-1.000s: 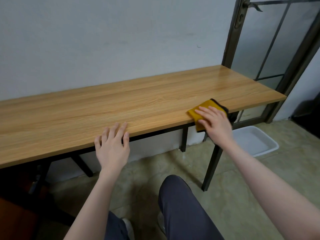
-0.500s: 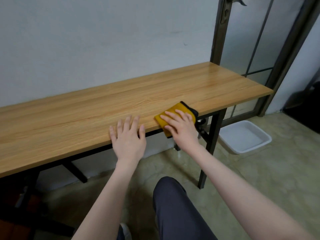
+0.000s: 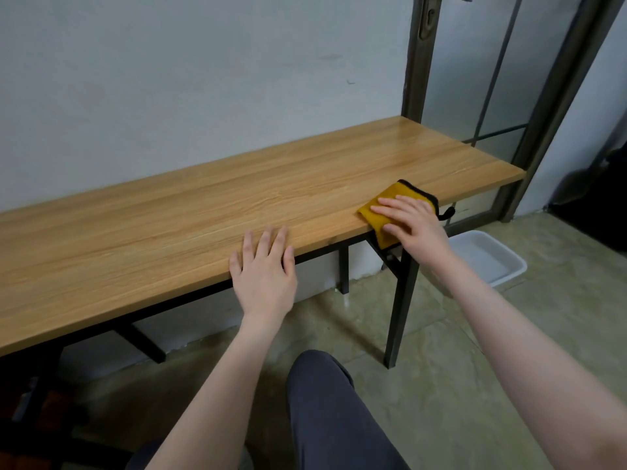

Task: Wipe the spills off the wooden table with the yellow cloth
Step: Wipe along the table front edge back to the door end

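Now back near the right end of the bench [image 3: 203, 212], cloth [image 3: 380, 212] half overhanging the front edge. Right hand [image 3: 412, 220] flat on cloth, left hand [image 3: 264, 269] open, bracing the edge. Probably mid-sweep; no spills visible.

Yellow cloth at the near edge of the wooden table.

The yellow cloth [image 3: 381, 207], folded and trimmed in black, lies flat near the right end of the wooden table [image 3: 190, 212], one corner drooping over its front edge. The long, light-grained tabletop shows no spills I can make out.
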